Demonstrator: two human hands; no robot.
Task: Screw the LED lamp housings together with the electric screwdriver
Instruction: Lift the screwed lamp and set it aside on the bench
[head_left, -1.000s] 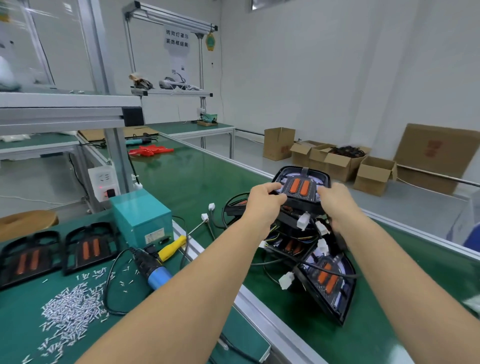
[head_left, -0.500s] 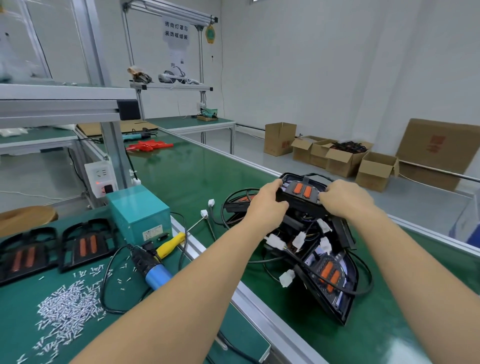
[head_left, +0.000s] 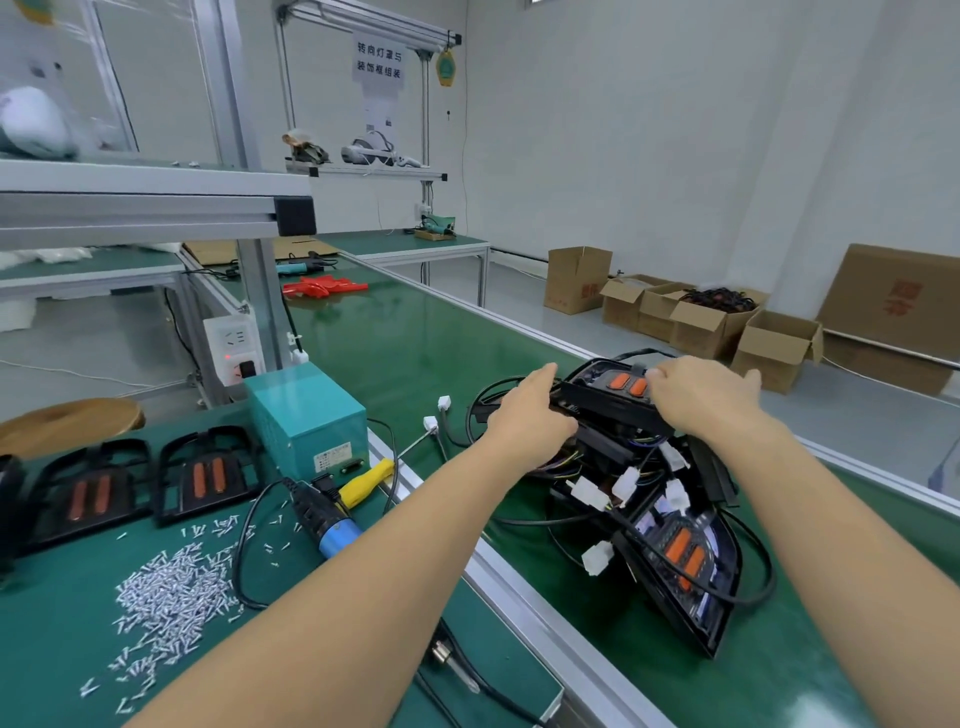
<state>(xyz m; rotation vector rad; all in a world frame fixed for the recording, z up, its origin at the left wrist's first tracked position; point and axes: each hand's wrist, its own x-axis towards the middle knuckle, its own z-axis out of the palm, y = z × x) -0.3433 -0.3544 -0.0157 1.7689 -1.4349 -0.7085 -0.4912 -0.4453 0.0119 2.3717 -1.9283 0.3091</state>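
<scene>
Both hands rested on top lamp housing (head_left: 615, 397) of conveyor pile; left hand (head_left: 530, 418) fingers extended, flat; right hand (head_left: 696, 392) spread, loosely touching.

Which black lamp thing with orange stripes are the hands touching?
The top lamp housing on the wired pile, between left hand and right hand. The two housings by the screws lie untouched.

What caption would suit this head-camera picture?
Both hands, left and right, set a lamp housing atop a wired pile on the green belt.
</scene>
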